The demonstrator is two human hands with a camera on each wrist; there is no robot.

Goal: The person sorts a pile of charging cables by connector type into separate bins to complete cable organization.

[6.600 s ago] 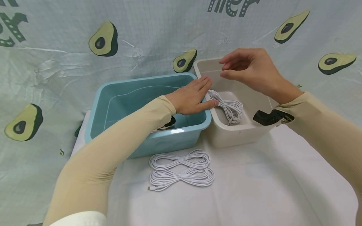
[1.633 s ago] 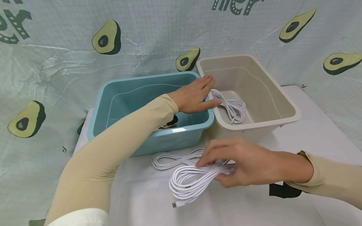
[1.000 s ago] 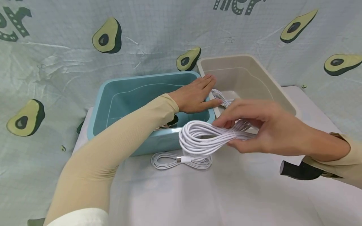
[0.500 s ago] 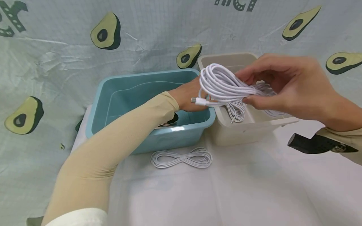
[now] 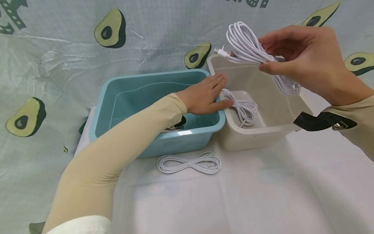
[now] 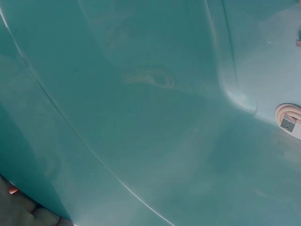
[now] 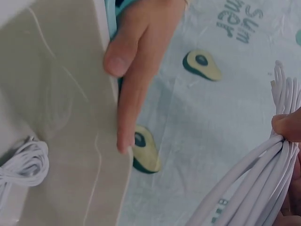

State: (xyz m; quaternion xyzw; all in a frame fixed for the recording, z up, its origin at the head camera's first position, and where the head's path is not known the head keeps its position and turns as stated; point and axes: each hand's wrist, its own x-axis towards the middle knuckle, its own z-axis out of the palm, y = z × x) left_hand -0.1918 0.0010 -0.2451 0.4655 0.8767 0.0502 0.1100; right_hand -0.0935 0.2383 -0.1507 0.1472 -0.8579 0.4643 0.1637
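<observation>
My right hand (image 5: 295, 61) pinches a coiled white cable (image 5: 251, 50) and holds it in the air above the beige bin (image 5: 263, 133); the cable's strands (image 7: 263, 183) fill the right wrist view's corner. Another coiled white cable (image 5: 243, 110) lies on the beige bin's floor (image 7: 23, 165). My left hand (image 5: 204, 96) lies flat, fingers straight, on the adjoining rims of the blue bin (image 5: 152, 146) and the beige one. A third white coil (image 5: 188, 162) rests on the table in front of the blue bin. The left wrist view shows only the blue bin's inside (image 6: 141, 117).
An avocado-print cloth (image 5: 73, 58) hangs behind the bins and drapes the left side. A white sheet (image 5: 233, 201) covers the table in front. A small connector (image 6: 288, 123) shows at the blue bin's inner corner.
My right hand picked one coil from the table and has lifted it up and back over the beige bin. One coil is left on the table. The left hand has stayed put.
</observation>
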